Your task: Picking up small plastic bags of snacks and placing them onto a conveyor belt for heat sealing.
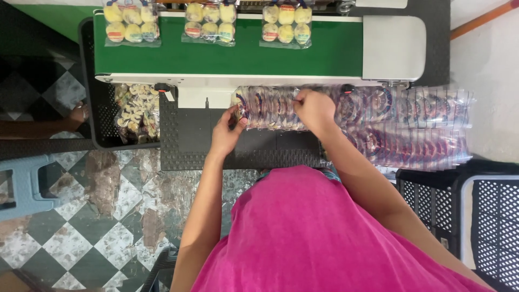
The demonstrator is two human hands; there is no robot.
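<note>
Conveyor machine: I see a green belt carrying three filled packs of round yellowish buns along its far edge, with a pale housing at the right end.
Black crate: I take it for the counter here, its grid top just below the machine; both hands work over it.
Bag stack: clear printed bags fanned out to my right, overlapping, partly on the crate. They look empty and flat.
Bag in hand: a clear printed bag lying across the crate's upper edge, between my two hands. I judge it light, soft and slippery, with fragile round pieces inside, so I would hold it by the film edges, not the middle.
Right hand: fingers pinched together on the bag's top right edge.
Left hand: fingers curled on the bag's left end, thumb on top.
Side bin: holds loose packed goods, well left of my hands.
</note>
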